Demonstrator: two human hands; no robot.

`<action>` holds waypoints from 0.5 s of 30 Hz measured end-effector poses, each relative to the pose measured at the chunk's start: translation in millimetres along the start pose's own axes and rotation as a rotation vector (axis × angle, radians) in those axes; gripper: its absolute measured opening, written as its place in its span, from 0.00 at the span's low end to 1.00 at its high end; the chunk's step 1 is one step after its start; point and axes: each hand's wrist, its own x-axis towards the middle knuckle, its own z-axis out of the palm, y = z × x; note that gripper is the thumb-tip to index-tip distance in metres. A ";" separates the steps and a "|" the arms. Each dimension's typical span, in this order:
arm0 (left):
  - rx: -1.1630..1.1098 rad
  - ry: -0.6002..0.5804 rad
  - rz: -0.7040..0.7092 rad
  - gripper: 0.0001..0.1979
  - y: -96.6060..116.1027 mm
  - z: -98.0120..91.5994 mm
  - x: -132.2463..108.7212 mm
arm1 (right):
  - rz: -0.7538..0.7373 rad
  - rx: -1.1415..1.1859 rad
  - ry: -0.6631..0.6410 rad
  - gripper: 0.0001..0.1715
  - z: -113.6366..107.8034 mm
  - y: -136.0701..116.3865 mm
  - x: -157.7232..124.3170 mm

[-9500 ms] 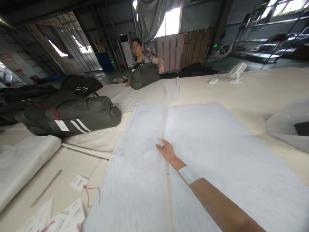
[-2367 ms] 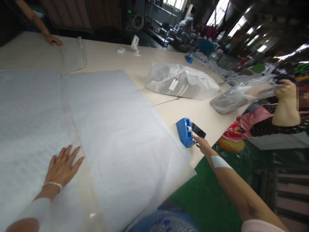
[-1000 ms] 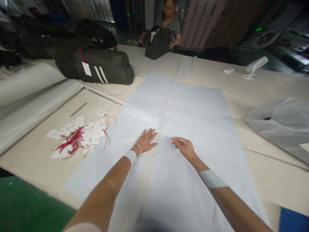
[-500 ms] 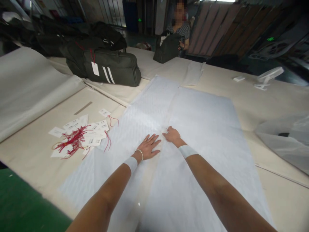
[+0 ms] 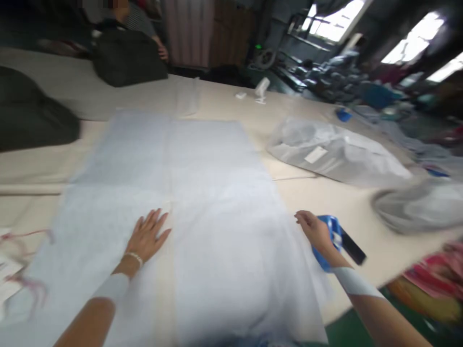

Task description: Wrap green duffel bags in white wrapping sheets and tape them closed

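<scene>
My left hand (image 5: 149, 233) lies flat and open on two large white sheets (image 5: 202, 202) spread side by side on the table, its fingers at the seam between them. My right hand (image 5: 314, 229) reaches right, past the sheets' edge, to a blue tape dispenser (image 5: 329, 241) and touches its near side; the fingers are loosely curled and blurred. A dark phone (image 5: 352, 246) lies just beyond the dispenser.
Dark bags (image 5: 125, 58) stand at the back left, with another person (image 5: 139, 21) behind one. Clear plastic packs (image 5: 336, 152) lie at the right. White tags with red strings (image 5: 14, 270) sit at the far left. A small white fan (image 5: 261, 89) stands far back.
The view has swung right. My right hand left the seam beside my left hand and moved right to the blue tape dispenser. My left hand stays flat on the sheets.
</scene>
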 end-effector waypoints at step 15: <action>0.007 -0.064 -0.011 0.32 7.5 -10.0 5.3 | 0.804 0.422 0.157 0.27 -80.5 127.6 -104.9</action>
